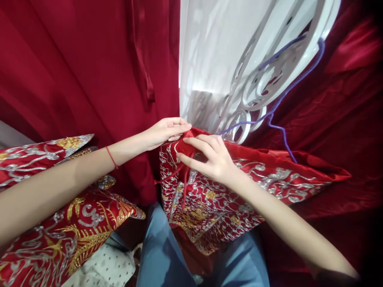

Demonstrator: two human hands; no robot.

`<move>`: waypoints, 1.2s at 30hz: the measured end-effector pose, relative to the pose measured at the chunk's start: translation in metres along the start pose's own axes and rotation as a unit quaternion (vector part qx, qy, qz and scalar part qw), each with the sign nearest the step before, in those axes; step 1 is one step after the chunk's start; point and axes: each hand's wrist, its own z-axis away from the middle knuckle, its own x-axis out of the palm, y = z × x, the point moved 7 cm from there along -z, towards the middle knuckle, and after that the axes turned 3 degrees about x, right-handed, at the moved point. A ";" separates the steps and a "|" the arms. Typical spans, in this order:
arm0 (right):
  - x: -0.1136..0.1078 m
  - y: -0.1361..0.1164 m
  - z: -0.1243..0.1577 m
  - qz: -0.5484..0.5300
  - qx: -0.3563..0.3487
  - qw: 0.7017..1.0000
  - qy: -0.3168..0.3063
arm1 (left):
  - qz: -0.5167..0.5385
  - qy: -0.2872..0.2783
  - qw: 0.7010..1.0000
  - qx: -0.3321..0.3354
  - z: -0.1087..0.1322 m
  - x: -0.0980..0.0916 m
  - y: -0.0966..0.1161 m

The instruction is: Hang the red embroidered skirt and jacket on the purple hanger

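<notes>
A red garment [227,199] embroidered in silver and gold hangs in front of me on a purple hanger [281,99]. My left hand [163,131] pinches the red collar edge at the top of the garment. My right hand [209,157] rests just beside it, fingers curled on the same red fabric near thin red ties [184,183] that dangle down. A thin red string circles my left wrist.
Dark red curtains [89,71] hang at the left and right. A white ornate scrollwork panel [263,79] stands behind the garment. More embroidered red cloth [68,231] lies at the lower left. My blue-jeaned legs [161,255] are below.
</notes>
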 end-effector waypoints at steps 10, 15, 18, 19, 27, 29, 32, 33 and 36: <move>-0.027 0.046 -0.040 -0.120 0.109 0.986 -0.023 | -0.049 0.023 0.997 0.051 0.000 -0.003 0.007; -0.028 0.075 -0.082 -0.240 0.283 0.921 -0.117 | -0.060 -0.099 0.993 0.003 0.008 0.010 0.009; -0.002 0.092 -0.086 -0.438 0.383 0.798 -0.156 | -0.111 -0.122 0.986 -0.011 0.013 0.013 0.008; 0.008 0.098 -0.083 -0.487 0.408 0.757 -0.151 | -0.126 -0.116 0.985 -0.009 0.013 0.013 0.008; 0.009 0.079 -0.063 -0.288 0.354 0.887 -0.069 | -0.176 -0.115 0.978 0.016 0.010 0.019 -0.001; -0.014 0.039 -0.059 -0.249 0.294 0.921 -0.049 | -0.184 -0.082 0.979 0.045 0.009 0.017 0.002; -0.029 -0.019 -0.027 -0.268 0.320 0.909 -0.020 | -0.190 -0.057 0.979 0.046 0.009 0.015 0.001; -0.020 -0.034 -0.007 -0.286 0.369 0.884 -0.034 | -0.195 -0.052 0.979 0.039 0.009 0.014 0.000; 0.030 -0.071 0.073 -0.266 0.571 0.767 -0.121 | -0.208 -0.032 0.977 0.033 0.012 0.014 0.002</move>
